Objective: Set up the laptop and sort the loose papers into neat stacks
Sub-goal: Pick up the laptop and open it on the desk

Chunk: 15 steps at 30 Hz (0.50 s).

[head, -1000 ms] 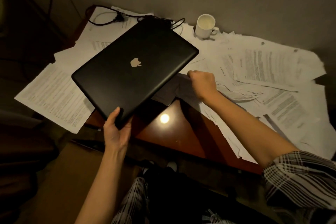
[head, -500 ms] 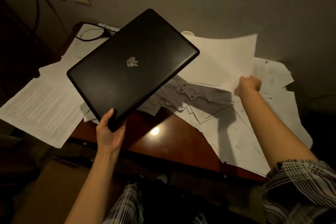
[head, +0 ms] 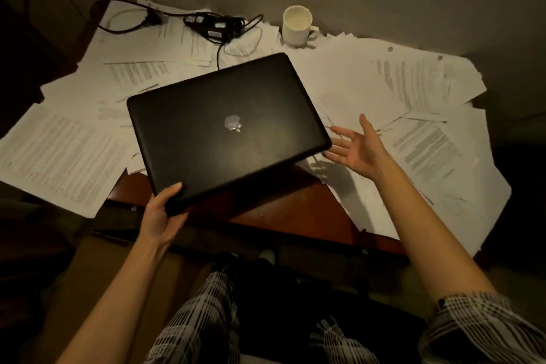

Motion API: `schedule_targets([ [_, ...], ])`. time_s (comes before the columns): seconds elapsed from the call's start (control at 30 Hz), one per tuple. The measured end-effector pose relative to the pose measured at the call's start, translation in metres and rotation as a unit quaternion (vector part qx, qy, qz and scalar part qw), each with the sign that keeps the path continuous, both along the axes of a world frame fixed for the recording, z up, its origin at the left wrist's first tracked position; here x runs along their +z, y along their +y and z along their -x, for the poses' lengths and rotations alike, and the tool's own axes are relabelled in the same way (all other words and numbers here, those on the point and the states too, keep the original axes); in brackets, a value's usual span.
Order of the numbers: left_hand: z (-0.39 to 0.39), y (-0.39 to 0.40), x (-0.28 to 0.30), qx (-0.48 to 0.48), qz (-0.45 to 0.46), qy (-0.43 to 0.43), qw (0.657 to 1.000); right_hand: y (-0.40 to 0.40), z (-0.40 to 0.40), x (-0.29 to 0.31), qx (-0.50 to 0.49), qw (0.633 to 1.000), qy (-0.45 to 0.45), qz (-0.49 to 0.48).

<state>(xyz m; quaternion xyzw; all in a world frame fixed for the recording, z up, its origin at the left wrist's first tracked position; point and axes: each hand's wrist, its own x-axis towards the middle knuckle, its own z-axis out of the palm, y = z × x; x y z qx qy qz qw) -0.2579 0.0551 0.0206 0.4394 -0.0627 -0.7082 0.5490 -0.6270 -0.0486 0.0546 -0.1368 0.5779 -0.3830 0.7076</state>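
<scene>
Left hand fingers grip closed laptop corner, right hand fingers spread, probably not touching: support far edge, lower flat onto bare surface near edge.

Dim, warm, yellowish light falls from above and in front of you. Your right hand throws a soft shadow onto the papers below it, and the laptop darkens the bare desk beneath its near edge. The laptop's matte lid gives only a faint sheen around its logo. Corners and the floor sink into near-black. Printed text is smeared and unreadable, and wide-angle distortion bends the frame's edges.
</scene>
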Motion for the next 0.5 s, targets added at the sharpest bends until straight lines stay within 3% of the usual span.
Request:
schedule_targets([
  [0.07, -0.005, 0.010, -0.004, -0.042, -0.016, -0.021, 0.999, 0.021, -0.013, 0.001, 0.056, 0.998, -0.030, -0.010],
  [0.13, -0.006, 0.016, -0.008, -0.088, -0.035, -0.050, 0.994, 0.044, -0.027, -0.010, 0.058, 0.998, 0.001, -0.016],
  [0.3, -0.006, 0.020, -0.023, -0.217, -0.077, -0.117, 0.966, 0.121, -0.048, -0.050, -0.081, 0.974, 0.185, -0.100],
  [0.5, -0.006, 0.019, -0.048, -0.282, -0.100, -0.309, 0.903, 0.158, -0.060, -0.071, -0.184, 0.952, 0.202, -0.135],
])
